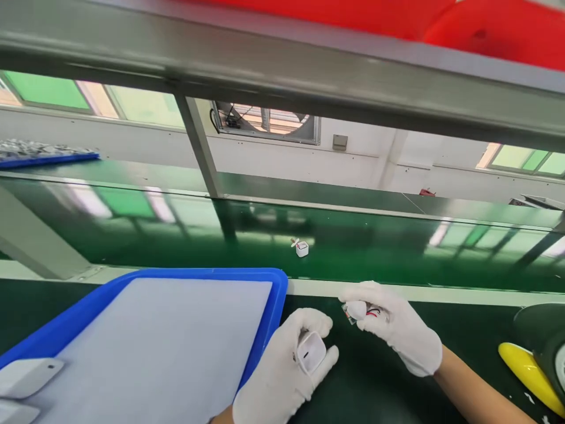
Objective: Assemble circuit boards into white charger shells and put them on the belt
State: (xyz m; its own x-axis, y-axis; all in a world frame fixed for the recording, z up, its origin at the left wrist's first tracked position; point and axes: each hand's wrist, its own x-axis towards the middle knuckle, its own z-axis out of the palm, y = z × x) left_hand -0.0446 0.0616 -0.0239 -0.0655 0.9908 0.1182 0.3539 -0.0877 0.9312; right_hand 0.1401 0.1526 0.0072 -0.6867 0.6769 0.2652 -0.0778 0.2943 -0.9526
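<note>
Between the curled, white-gloved fingers of the left hand sits a small white plastic casing, its slotted end exposed. The right hand's fingertips pinch a small white part with red and black wires. Beside the left hand lies a blue-rimmed plastic tray, on the dark green tabletop.

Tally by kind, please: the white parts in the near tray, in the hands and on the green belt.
Casings in blue tray: 2
Held casing, left hand: 1
Wired part, right hand: 1
Small box on belt: 1
Total: 5
</note>
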